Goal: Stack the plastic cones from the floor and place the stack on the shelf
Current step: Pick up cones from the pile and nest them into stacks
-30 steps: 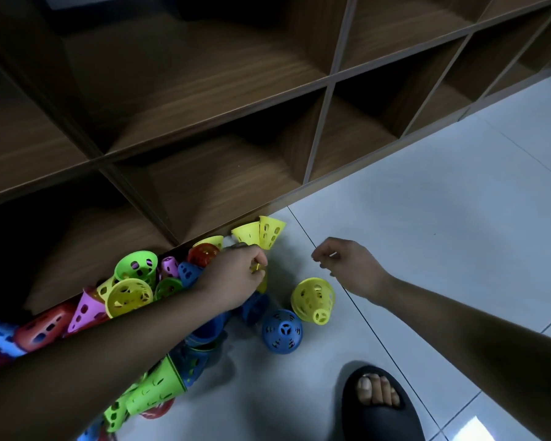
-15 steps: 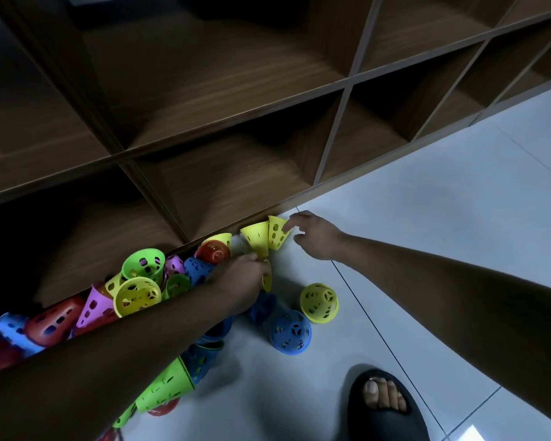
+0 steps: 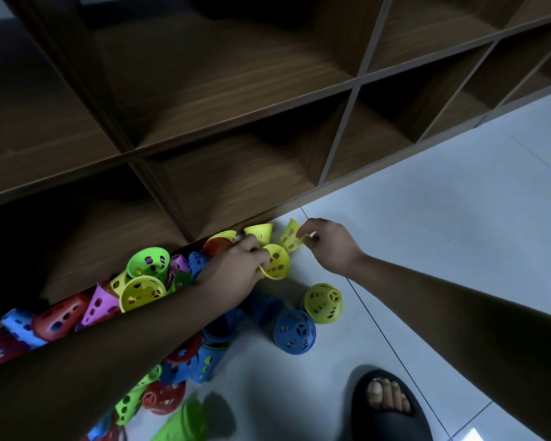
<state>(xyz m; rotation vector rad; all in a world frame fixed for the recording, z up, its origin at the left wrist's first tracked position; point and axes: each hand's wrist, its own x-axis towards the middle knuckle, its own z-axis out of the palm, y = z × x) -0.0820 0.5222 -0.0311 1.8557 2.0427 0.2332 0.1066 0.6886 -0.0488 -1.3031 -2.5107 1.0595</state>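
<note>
A heap of perforated plastic cones [image 3: 147, 281] in yellow, green, blue, red and pink lies on the floor along the foot of the wooden shelf [image 3: 242, 186]. My left hand [image 3: 236, 265] grips a yellow cone [image 3: 277, 262] by its rim, open mouth facing me. My right hand [image 3: 328, 243] pinches another yellow cone [image 3: 289, 238] just right of it. A third yellow cone [image 3: 261, 232] lies against the shelf base behind them. A yellow cone [image 3: 324, 302] and a blue cone [image 3: 295, 332] stand apart on the tiles.
The shelf has bare wooden compartments [image 3: 223, 74] above and to the right. White floor tiles [image 3: 427, 218] stretch to the right. My foot in a black sandal [image 3: 389, 405] stands at the bottom edge. More cones [image 3: 178, 377] lie under my left forearm.
My right hand reached left to the shelf base and took hold of a yellow cone, pulling it slightly away. My left hand turned its yellow cone so the mouth shows.
</note>
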